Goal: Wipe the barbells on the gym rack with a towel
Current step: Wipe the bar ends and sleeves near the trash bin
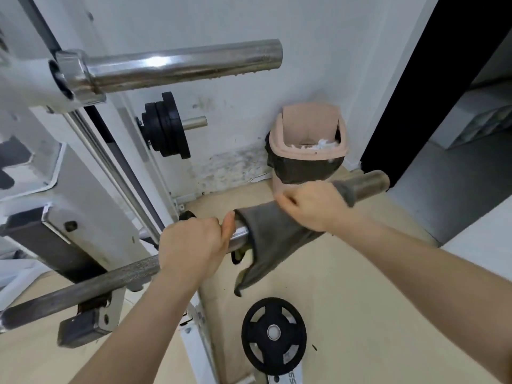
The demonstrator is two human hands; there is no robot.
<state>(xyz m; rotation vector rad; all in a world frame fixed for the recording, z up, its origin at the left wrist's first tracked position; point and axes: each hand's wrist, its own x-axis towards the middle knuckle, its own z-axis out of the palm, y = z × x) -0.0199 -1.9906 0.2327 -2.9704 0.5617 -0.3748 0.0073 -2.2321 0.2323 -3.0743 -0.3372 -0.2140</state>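
A lower barbell (91,286) runs from the bottom left up to its sleeve end (371,182) at the right, resting in a black hook of the white rack (50,173). My left hand (191,245) grips the bar at the sleeve's inner collar. My right hand (310,205) presses a grey towel (266,245) wrapped over the sleeve; the towel's loose end hangs below the bar. A second, shiny barbell sleeve (182,65) sticks out higher up on the rack.
A pink bin (307,151) with a black liner stands against the white wall behind the sleeve end. Black plates (166,126) hang on a rack peg. One black plate (274,335) lies on the beige floor below. A dark doorway opens at the right.
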